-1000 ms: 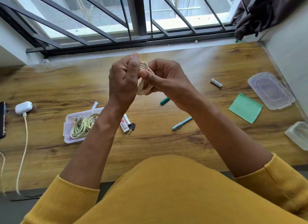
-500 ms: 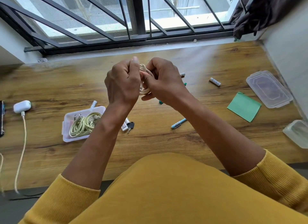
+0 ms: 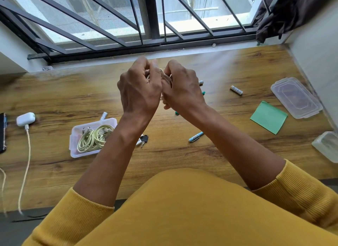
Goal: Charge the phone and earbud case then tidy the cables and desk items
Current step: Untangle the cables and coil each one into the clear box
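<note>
We find both hands drawn closer together than a second ago, the left hand [image 3: 140, 92] and right hand [image 3: 182, 88] each with grip curled tight on the coiled cable [image 3: 163, 72] above the bench [image 3: 228, 150]; we judge the coil nearly bound. Left of the hands, a tray [image 3: 75, 153] holds another cable [image 3: 91, 140]; farther left the earbud case [image 3: 25, 118] sits plugged in. Beyond runs a barred window [image 3: 151, 16].

i've drawn my left hand [image 3: 140, 92] and right hand [image 3: 182, 92] tighter together, closing further around the coiled cable [image 3: 162, 72].
</note>
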The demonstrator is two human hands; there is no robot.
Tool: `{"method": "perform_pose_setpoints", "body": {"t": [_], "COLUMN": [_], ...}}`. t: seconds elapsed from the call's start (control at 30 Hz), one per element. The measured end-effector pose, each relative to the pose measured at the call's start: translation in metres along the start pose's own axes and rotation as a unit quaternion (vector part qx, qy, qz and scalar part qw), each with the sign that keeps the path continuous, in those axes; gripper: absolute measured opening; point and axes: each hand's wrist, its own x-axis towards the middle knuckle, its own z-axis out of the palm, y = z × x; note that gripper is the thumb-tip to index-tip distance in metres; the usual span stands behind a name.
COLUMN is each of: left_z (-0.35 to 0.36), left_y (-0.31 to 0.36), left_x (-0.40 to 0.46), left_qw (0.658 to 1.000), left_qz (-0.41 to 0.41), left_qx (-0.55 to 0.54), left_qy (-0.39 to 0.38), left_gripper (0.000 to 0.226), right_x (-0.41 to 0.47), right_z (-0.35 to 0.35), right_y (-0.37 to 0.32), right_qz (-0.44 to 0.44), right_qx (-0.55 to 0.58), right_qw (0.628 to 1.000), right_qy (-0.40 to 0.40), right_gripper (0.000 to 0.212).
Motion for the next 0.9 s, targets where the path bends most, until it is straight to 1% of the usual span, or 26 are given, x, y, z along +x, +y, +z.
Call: {"method": "perform_pose_setpoints", "body": {"t": [0.07,0.13,0.2,0.27,0.33,0.4,0.47,0.53,0.67,0.73,0.8,0.9], "left_z": [0.001,0.001,0.000,-0.001,-0.001,-0.002,-0.002,-0.002,-0.003,-0.005,-0.008,-0.014], "left_y": [-0.005,-0.011,-0.016,-0.018,-0.018,-0.017,-0.019,-0.022,-0.023,-0.021,-0.023,-0.029], "left_x": [0.001,0.001,0.001,0.002,0.002,0.003,0.006,0.007,0.009,0.011,0.013,0.014], "left_qw": [0.999,0.998,0.996,0.994,0.993,0.993,0.991,0.986,0.967,0.951,0.930,0.895], "left_qz": [-0.006,-0.013,-0.020,-0.021,-0.017,-0.008,0.005,0.004,-0.022,-0.047,-0.082,-0.127], "left_qx": [-0.020,-0.048,-0.072,-0.088,-0.097,-0.106,-0.119,-0.145,-0.226,-0.278,-0.322,-0.370], "left_qy": [-0.028,-0.049,-0.056,-0.061,-0.061,-0.058,-0.061,-0.079,-0.112,-0.128,-0.155,-0.213], "left_gripper": [0.035,0.037,0.039,0.040,0.041,0.041,0.042,0.046,0.047,0.042,0.037,0.040], "right_x": [0.002,0.005,0.008,0.010,0.010,0.011,0.013,0.015,0.015,0.014,0.013,0.013], "right_z": [-0.005,-0.012,-0.021,-0.029,-0.034,-0.037,-0.040,-0.043,-0.048,-0.047,-0.045,-0.041], "right_y": [0.004,0.008,0.011,0.012,0.013,0.013,0.012,0.011,0.010,0.011,0.012,0.015], "right_qz": [-0.003,0.021,0.070,0.097,0.101,0.092,0.074,0.060,0.049,0.043,0.042,0.044], "right_qx": [0.029,0.090,0.191,0.243,0.255,0.244,0.224,0.221,0.260,0.287,0.301,0.297], "right_qw": [0.999,0.994,0.971,0.951,0.943,0.945,0.949,0.946,0.925,0.915,0.912,0.925], "right_qy": [-0.014,-0.063,-0.126,-0.167,-0.189,-0.199,-0.208,-0.229,-0.274,-0.281,-0.273,-0.233], "right_gripper": [0.017,0.014,0.015,0.017,0.017,0.018,0.024,0.028,0.033,0.034,0.034,0.031]}}
